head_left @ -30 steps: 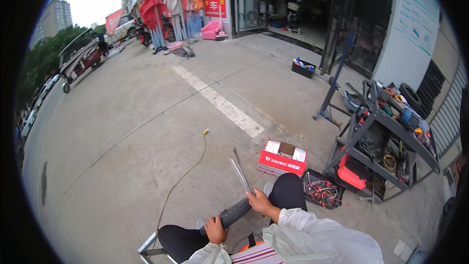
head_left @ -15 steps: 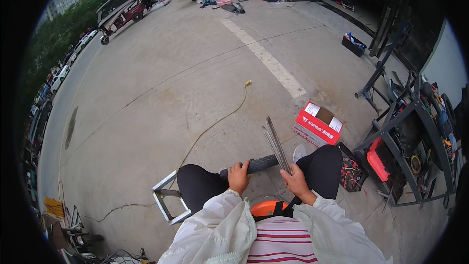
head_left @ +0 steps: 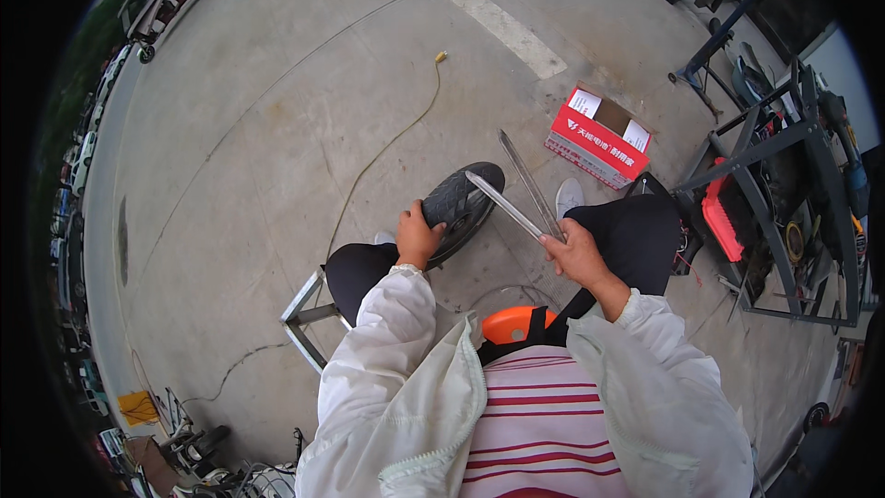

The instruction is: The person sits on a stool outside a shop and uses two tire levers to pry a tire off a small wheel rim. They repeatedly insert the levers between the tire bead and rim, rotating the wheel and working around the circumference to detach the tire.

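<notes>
A small black wheel with a treaded tyre (head_left: 444, 195) stands tilted between my knees. My left hand (head_left: 419, 237) grips its near left side, fingers curled over the tread. Two long, flat metal tyre levers (head_left: 507, 204) stick out of my right hand (head_left: 578, 254), spread in a V toward the far left. The tip of the left lever is at the tyre's upper right edge; I cannot tell whether it touches. A thin, curved wire-like loop lies on the ground below the wheel.
A red and white carton (head_left: 599, 140) stands open beyond my right shoe. At right is a dark metal rack (head_left: 737, 161) with tools and a red tray (head_left: 721, 212). A metal frame stool (head_left: 309, 318) stands by my left knee. A yellow cable (head_left: 387, 149) crosses the concrete.
The wheel has turned from edge-on so its side shows, and stands farther out. The levers have spread apart, one swinging toward the tyre. The view has tilted down.
</notes>
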### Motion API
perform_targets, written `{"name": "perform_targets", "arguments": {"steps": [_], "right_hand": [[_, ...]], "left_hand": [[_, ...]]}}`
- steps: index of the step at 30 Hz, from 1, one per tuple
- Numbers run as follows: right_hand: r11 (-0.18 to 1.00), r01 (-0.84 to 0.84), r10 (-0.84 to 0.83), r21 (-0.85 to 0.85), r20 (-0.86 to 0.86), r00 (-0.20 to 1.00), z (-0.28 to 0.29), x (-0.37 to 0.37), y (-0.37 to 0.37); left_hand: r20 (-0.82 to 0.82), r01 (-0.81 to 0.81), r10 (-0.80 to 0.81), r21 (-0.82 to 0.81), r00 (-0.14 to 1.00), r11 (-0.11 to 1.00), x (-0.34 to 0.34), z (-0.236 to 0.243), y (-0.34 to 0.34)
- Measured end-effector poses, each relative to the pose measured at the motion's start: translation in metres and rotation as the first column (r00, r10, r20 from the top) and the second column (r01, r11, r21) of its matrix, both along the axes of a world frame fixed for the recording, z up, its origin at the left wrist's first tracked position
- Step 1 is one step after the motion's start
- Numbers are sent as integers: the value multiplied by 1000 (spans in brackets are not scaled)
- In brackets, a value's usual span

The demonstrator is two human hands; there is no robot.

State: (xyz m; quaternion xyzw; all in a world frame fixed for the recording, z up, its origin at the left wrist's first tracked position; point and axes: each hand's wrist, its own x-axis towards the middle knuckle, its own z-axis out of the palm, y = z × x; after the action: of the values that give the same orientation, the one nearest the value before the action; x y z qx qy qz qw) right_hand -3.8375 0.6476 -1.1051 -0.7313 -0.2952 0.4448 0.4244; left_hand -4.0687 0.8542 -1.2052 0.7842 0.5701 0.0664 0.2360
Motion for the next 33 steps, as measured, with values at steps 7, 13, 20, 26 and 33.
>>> {"name": "perform_targets", "arguments": {"steps": [7,13,20,26,33], "right_hand": [[980,-45,54,-194,42,998,3,-1,22],[933,-191,250,-306,164,954,-3,-6,51],[939,-165,210,-303,125,970,-31,-3,62],[878,-263,395,-401,295,870,-15,-1,81],[825,-343,521,-449,370,769,3,4,105]], "left_hand": [[156,9,2,-69,988,998,6,-8,15],[116,-50,66,-134,991,990,-2,0,17],[209,13,4,-81,978,997,2,-12,5],[303,-43,54,-43,951,998,-8,-35,-6],[330,-54,60,-27,942,998,-5,-41,-6]]}}
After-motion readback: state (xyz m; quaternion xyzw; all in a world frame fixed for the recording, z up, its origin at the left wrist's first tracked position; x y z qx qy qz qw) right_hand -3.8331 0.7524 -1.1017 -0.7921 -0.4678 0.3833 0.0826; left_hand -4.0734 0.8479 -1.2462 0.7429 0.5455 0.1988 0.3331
